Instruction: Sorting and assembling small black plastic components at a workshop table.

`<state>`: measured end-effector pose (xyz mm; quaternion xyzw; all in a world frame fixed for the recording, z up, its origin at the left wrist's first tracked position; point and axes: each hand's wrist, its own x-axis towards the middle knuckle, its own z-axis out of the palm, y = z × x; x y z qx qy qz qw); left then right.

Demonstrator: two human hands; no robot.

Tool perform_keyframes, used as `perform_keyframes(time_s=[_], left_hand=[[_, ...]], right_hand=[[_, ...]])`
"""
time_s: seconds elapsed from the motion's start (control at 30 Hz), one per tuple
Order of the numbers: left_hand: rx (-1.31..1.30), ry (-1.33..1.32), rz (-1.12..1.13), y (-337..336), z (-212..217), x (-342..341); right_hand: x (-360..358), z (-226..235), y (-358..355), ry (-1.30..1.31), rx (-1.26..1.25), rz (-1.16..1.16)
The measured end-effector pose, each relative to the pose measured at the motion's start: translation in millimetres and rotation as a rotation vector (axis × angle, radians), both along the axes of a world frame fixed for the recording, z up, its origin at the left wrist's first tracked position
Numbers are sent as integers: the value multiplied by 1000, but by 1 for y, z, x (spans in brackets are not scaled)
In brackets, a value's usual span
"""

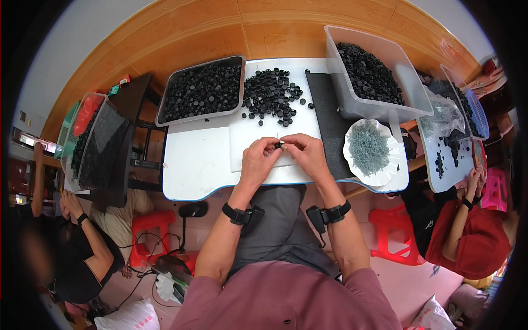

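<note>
My left hand (259,159) and my right hand (306,153) meet over the white table (195,170), fingertips pinched together on a small black cap (280,144). Whether a second small part sits between the fingers I cannot tell. Just beyond the hands lies a loose pile of black caps (270,94) on the white surface. A white paper plate (352,165) heaped with small grey-green metal pieces (368,148) rests right of my right hand.
A grey tray (165,118) of black caps stands at the back left, a clear plastic bin (410,82) of black caps at the back right, a dark mat (329,118) between. Other people sit at left and right beside further bins. Red stools stand below the table.
</note>
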<state>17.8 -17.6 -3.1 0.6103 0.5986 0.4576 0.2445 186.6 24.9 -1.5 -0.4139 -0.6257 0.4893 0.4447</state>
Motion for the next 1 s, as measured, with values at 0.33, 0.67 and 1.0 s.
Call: perform_keyframes(time_s=[0.33,0.67,1.0], left_hand=[[4,-34,-20,1,0,-3],[-85,-98,-8,3,2,-7],[-123,-121,-37,5,6,-7]], right_hand=[[3,3,16,2,-143,115],[3,20,28,-58,-260,161],[4,19,30,-48,-322,165]])
